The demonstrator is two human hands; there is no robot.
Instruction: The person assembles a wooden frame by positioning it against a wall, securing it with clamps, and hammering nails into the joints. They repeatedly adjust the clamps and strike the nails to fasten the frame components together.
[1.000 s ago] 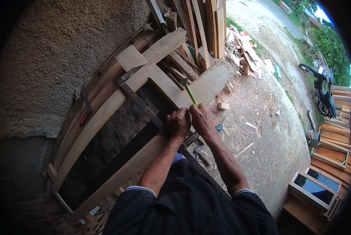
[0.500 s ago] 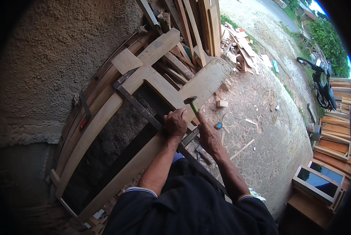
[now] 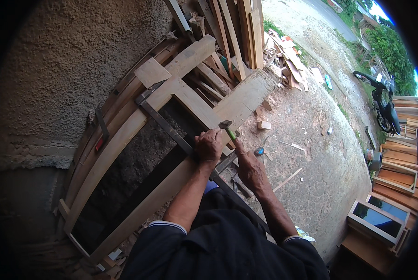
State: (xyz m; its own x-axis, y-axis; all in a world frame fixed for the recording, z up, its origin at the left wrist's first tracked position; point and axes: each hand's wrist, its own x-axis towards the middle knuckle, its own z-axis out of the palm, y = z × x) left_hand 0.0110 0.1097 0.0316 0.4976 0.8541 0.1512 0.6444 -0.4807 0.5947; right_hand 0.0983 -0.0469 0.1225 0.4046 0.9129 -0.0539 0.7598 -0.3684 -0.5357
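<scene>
At 8 to 11 o'clock, wooden frame (image 3: 146, 208): probably stiff, fairly heavy, best held by both long rails. At 10 o'clock, dark metal bar (image 3: 167, 129) lying across it. Near centre, left hand (image 3: 208, 147), clenched at the frame's edge; cannot tell if gripping something. At 2 o'clock, hammer (image 3: 226, 125): likely head-heavy, rigid, best held low on green handle (image 3: 231, 134). At 4 o'clock, right hand (image 3: 250, 165), wrapped round that handle.

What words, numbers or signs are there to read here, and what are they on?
None that I can read.
Hammer: no lettering shows.
Wooden frame: no lettering shows.
Blue item on the ground: too small to tell.
Blue-green thing by the scrap wood: too small to read.
</scene>
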